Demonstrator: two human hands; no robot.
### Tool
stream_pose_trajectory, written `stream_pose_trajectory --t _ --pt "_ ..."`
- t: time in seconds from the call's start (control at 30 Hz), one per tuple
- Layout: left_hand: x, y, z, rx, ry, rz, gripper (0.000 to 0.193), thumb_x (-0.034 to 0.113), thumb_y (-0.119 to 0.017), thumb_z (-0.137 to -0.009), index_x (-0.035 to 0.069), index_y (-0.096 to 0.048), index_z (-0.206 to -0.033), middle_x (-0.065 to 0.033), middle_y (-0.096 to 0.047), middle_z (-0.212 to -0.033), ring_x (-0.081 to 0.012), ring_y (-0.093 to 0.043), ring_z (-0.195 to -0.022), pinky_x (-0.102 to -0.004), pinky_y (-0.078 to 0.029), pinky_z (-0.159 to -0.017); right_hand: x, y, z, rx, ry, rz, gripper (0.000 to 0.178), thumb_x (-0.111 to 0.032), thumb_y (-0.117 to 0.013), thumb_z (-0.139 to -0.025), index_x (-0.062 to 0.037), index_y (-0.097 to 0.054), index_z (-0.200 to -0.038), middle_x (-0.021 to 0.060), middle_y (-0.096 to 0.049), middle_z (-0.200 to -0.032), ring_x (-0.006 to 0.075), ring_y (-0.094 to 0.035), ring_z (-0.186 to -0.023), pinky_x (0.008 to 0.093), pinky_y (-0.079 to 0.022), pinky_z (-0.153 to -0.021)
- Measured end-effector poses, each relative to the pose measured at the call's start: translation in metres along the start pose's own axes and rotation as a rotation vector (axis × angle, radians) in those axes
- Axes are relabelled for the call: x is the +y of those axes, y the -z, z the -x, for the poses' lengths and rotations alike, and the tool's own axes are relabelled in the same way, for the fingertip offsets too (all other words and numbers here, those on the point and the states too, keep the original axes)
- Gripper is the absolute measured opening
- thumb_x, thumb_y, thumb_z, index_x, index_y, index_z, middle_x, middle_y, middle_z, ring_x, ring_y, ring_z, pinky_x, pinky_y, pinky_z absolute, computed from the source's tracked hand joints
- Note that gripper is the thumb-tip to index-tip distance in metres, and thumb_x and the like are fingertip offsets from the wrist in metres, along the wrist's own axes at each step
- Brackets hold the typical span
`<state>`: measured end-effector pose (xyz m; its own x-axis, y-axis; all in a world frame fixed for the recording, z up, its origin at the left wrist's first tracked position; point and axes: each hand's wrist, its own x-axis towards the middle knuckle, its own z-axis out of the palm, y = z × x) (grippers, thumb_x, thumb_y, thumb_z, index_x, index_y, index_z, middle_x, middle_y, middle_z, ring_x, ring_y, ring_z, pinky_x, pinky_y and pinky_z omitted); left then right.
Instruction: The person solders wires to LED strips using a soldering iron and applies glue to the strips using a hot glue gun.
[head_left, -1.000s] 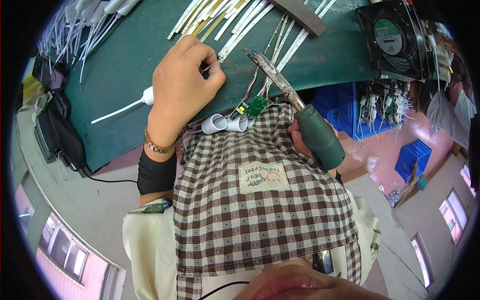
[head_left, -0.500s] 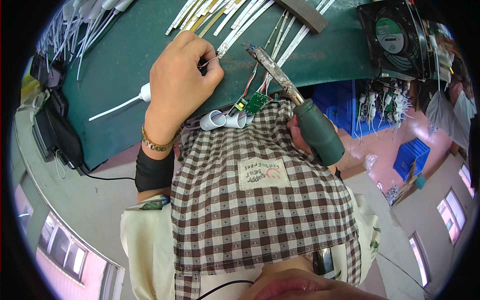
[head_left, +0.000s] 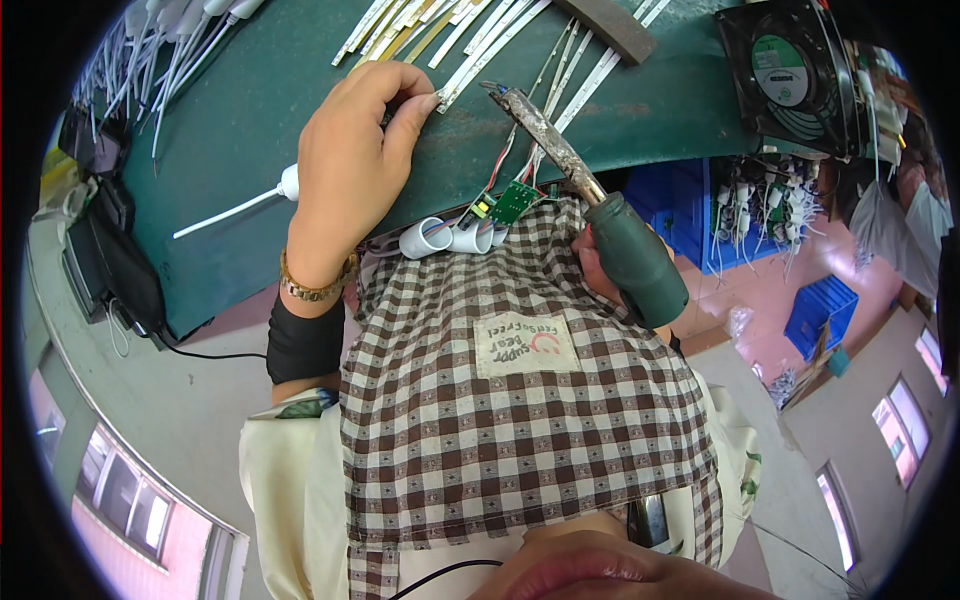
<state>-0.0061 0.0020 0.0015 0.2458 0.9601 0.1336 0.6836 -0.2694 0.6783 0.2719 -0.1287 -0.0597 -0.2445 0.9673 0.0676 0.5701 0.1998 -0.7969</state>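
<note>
Left hand (head_left: pixel 350 150) rests on the green desk (head_left: pixel 250 110), fingertips pinching the end of a white LED strip (head_left: pixel 490 55). Right hand (head_left: pixel 600 270) (mostly hidden behind the handle) has its grip closed round the soldering iron (head_left: pixel 590 200), tip just beside the strip end. Small green circuit board (head_left: pixel 512 200) and white tube caps (head_left: pixel 450 238) sit at the desk edge, above the checked apron (head_left: pixel 520 400).

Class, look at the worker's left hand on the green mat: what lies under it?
Under the left hand lies the green mat, with fingertips pressing a white strip. Whatever sits beneath the palm is covered.
</note>
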Motion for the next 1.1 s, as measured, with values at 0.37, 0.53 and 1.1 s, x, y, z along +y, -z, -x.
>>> stream_pose_trajectory --t 0.37,0.53,1.1 --pt "-0.002 0.000 -0.008 -0.037 0.090 0.007 0.007 0.012 -0.064 -0.080 0.005 -0.066 -0.083 -0.0054 -0.060 -0.077 -0.0199 -0.059 -0.068 -0.0330 -0.046 -0.063 0.006 -0.002 0.005 0.020 -0.025 -0.056 0.022 -0.001 -0.067 -0.080 -0.0028 -0.062 -0.101 0.0069 -0.067 -0.084 0.0157 -0.067 -0.076 0.0264 -0.053 -0.068" --pt "0.005 0.000 -0.002 -0.014 0.146 -0.004 0.007 0.009 -0.063 -0.079 0.005 -0.060 -0.084 -0.0074 -0.060 -0.078 -0.0231 -0.059 -0.071 -0.0340 -0.046 -0.065 -0.003 0.002 -0.004 -0.005 0.039 -0.048 0.023 -0.001 -0.067 -0.080 -0.0023 -0.062 -0.103 0.0070 -0.067 -0.085 0.0150 -0.067 -0.076 0.0260 -0.053 -0.069" --pt "0.016 -0.007 0.009 0.037 0.011 -0.456 0.008 0.011 -0.069 -0.077 0.010 -0.064 -0.084 -0.0049 -0.058 -0.079 -0.0261 -0.056 -0.081 -0.0411 -0.040 -0.066 0.007 0.006 -0.016 -0.152 0.035 -0.168 0.024 0.001 -0.057 -0.088 -0.0013 -0.051 -0.111 0.0075 -0.060 -0.088 0.0148 -0.063 -0.078 0.0281 -0.052 -0.068"
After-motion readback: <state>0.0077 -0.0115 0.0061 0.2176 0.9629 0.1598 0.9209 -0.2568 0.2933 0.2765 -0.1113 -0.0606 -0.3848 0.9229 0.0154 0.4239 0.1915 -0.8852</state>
